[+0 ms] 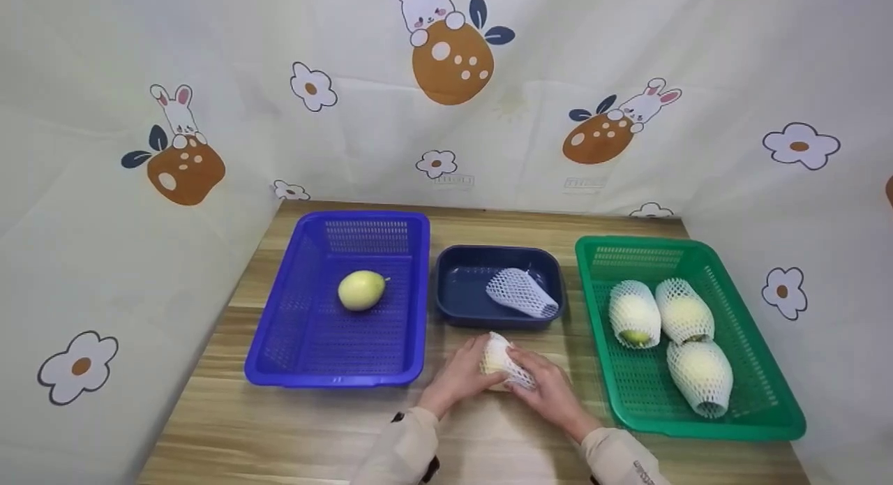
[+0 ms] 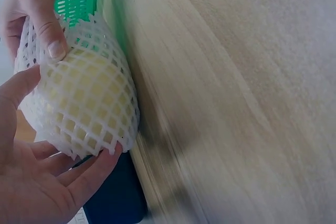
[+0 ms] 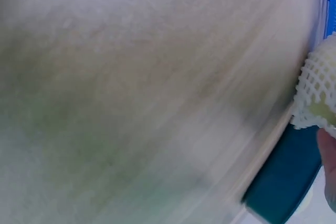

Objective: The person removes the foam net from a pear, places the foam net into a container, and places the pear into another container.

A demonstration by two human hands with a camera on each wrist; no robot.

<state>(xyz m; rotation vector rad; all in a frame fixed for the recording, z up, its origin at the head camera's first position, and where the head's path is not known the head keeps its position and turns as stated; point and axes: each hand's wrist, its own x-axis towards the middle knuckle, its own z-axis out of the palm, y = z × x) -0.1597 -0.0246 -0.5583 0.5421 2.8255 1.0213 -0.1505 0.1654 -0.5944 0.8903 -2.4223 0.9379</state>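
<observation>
Between both hands, just above the wooden table, is a pale yellow pear (image 2: 86,90) inside a white foam net sleeve (image 1: 518,375). The left hand (image 1: 457,377) holds it from the left, its fingertips curled against the netted fruit in the left wrist view. From the other side the right hand (image 1: 552,389) grips the sleeve, with its thumb (image 2: 56,51) pressed on the mesh. The right wrist view catches only part of the net (image 3: 315,85) and a fingertip at the edge. The right hand's other fingers are partly hidden.
A blue basket (image 1: 335,380) at left holds one bare pear (image 1: 361,290). Behind the hands, a navy tray (image 1: 499,322) holds a loose foam net (image 1: 520,292). At right, a green basket (image 1: 704,430) contains three netted pears (image 1: 700,373). A printed curtain (image 1: 377,136) surrounds the table.
</observation>
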